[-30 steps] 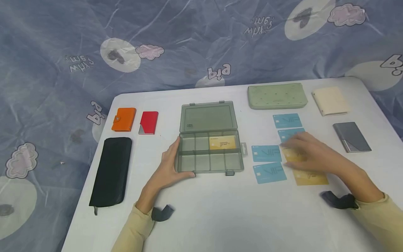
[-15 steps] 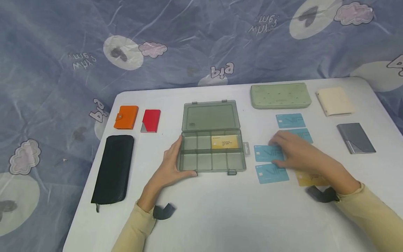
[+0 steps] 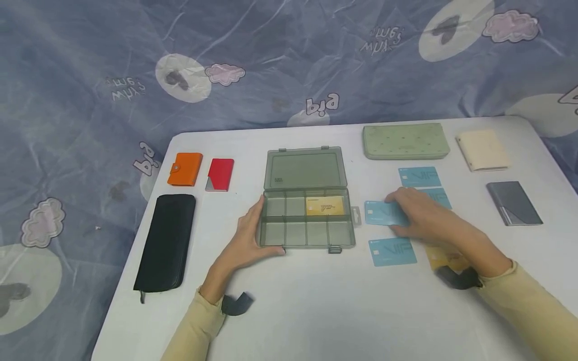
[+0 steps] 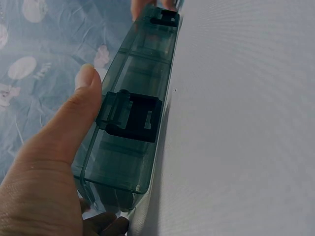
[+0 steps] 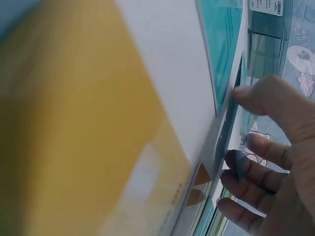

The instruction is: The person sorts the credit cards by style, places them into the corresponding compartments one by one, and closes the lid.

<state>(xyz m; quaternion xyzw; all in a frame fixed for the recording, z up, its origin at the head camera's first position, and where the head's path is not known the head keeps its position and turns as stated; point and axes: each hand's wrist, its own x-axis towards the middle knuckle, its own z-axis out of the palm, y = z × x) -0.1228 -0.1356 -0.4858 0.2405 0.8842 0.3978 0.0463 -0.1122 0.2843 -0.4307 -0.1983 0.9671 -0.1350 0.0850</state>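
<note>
blue printed sheeting (image 3: 271,75), beyond the far edge of a white tabletop (image 3: 325,311). one green translucent divided box (image 3: 295,233), mid-tabletop, lid (image 3: 305,169) laid back toward the far edge; one gold card (image 3: 325,206) in the right half of its far row. left hand (image 3: 244,243): spread wide about the box's near left corner, fingers extended along the left wall, thumb along the near wall. right hand (image 3: 420,216): partly closed, thumb and fingertips pinching one blue card (image 3: 382,213) by its long edges, just right of the box. second blue card (image 3: 393,252), toward the near edge. two more toward the far edge, the nearer partly hidden. another gold card (image 3: 444,257), partly covered by the right hand and its dark wristband (image 3: 457,279). far left corner: orange wallet (image 3: 186,169), red card holder (image 3: 221,173). left edge: black zip wallet (image 3: 166,243). far edge: green pouch (image 3: 405,141). far right corner: cream wallet (image 3: 483,150). right edge: grey card holder (image 3: 514,203).
</note>
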